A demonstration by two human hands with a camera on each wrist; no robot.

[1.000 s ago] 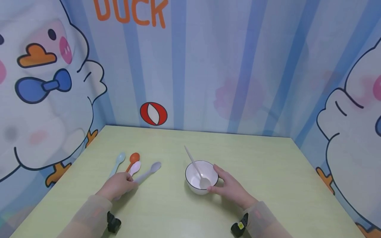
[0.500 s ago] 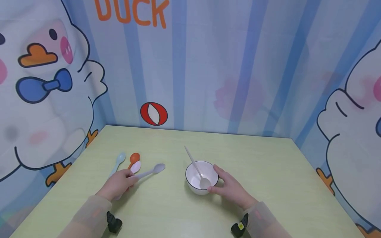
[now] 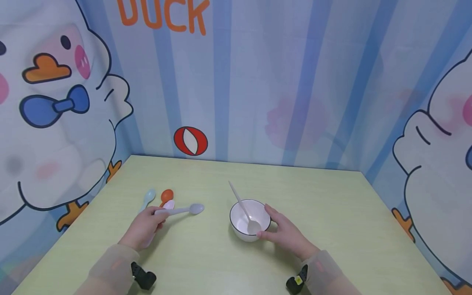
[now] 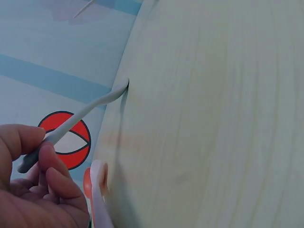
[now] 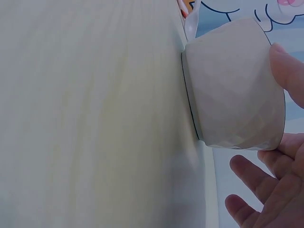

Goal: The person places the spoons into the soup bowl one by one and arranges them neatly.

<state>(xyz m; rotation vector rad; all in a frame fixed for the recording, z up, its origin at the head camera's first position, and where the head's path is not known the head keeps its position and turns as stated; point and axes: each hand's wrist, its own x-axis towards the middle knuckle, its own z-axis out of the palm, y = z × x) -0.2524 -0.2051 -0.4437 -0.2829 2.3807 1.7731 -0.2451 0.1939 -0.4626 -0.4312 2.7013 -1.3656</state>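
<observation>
A pale blue striped backdrop [image 3: 250, 82] is rising behind a light yellow-green table [image 3: 313, 196], and orange capital letters reading "DUCK" [image 3: 163, 16] are running along its top, partly cut by the upper edge of the head view. A printed duck [image 3: 55, 159] with a blue bow tie is filling the left side, a red and white ball [image 3: 190, 141] is showing near the middle, and another white figure [image 3: 439, 196] is appearing at the right.

The person's left hand [image 3: 144, 227] is pinching the handle of a lavender spoon [image 3: 196, 209] between thumb and forefinger, over the left part of the table; whether the spoon's tip is touching the surface cannot be told. Near that hand, a light blue spoon [image 3: 149, 195], an orange spoon [image 3: 167, 196] and a pink spoon [image 3: 169, 204] are lying close together, partly hidden by it.

The right hand [image 3: 287, 233] is holding the right side of a white, dark-rimmed bowl [image 3: 243, 236], which is standing upright. A white spoon [image 3: 241, 204] is resting inside, its handle leaning out over the far left rim. A black device [image 3: 297, 280] at the right wrist is bearing a small yellow patch, too small to read.
</observation>
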